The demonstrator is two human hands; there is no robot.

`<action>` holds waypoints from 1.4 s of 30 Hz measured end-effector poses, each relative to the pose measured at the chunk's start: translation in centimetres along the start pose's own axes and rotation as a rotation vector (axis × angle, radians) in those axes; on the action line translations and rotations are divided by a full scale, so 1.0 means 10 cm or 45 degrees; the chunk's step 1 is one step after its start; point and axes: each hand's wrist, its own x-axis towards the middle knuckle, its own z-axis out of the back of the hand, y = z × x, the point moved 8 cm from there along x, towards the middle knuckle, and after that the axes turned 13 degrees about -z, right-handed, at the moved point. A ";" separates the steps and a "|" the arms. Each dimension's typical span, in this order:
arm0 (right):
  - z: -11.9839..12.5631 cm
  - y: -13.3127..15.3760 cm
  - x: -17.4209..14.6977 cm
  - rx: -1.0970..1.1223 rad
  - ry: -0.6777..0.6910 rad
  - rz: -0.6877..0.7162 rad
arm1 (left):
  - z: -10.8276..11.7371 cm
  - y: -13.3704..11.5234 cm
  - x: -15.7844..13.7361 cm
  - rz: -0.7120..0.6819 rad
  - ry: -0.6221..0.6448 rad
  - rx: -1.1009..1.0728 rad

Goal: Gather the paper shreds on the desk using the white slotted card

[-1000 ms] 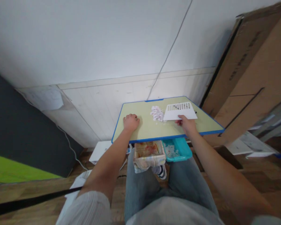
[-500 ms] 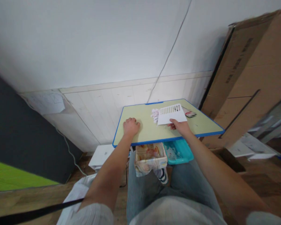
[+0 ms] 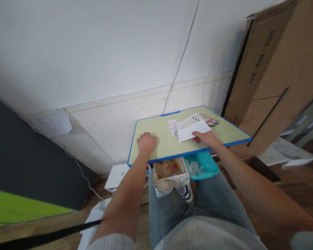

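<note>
My right hand (image 3: 202,138) pinches the lower right edge of a white card (image 3: 190,132) with a row of cut-out slots, thumb on top and fingers underneath. The card is held tilted over the small table (image 3: 161,147), which has a pale yellow top and blue rim. Against the card's left side lies a pile of small whitish-pink pieces (image 3: 173,127), too small to name. Partly behind the card is a flat item with red on it (image 3: 210,121), its print blurred out. My left hand (image 3: 146,141) rests palm down on the left of the tabletop, fingers slightly bent and holding nothing.
Under the table's front edge sit a cloth-lined basket (image 3: 172,180) and a turquoise tub (image 3: 210,166) with white bits inside. Tall cardboard boxes (image 3: 271,76) stand on the right. A white wall (image 3: 94,52) with a hanging cable (image 3: 184,55) rises behind the table.
My right hand has tilted the slotted card a little, its right side lower towards me. My left hand stays in place on the table. The whole view has shifted slightly.
</note>
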 end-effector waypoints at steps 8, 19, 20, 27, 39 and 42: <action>0.32 -0.09 -0.05 0.159 -0.041 0.010 | 0.01 0.00 -0.01 -0.006 -0.001 0.013; 0.31 -0.14 -0.02 0.284 -0.064 -0.002 | 0.01 0.02 0.01 0.011 0.019 0.037; 0.31 -0.14 -0.03 0.287 -0.059 -0.004 | 0.01 0.02 0.01 0.016 0.018 0.035; 0.36 -0.12 -0.03 0.332 -0.102 0.006 | 0.03 -0.01 -0.01 0.008 0.037 0.031; 0.41 0.08 0.12 0.151 -0.130 0.115 | -0.02 0.02 0.02 0.004 0.004 0.014; 0.36 0.07 0.10 0.115 -0.077 0.119 | -0.01 0.02 0.02 0.009 0.006 0.008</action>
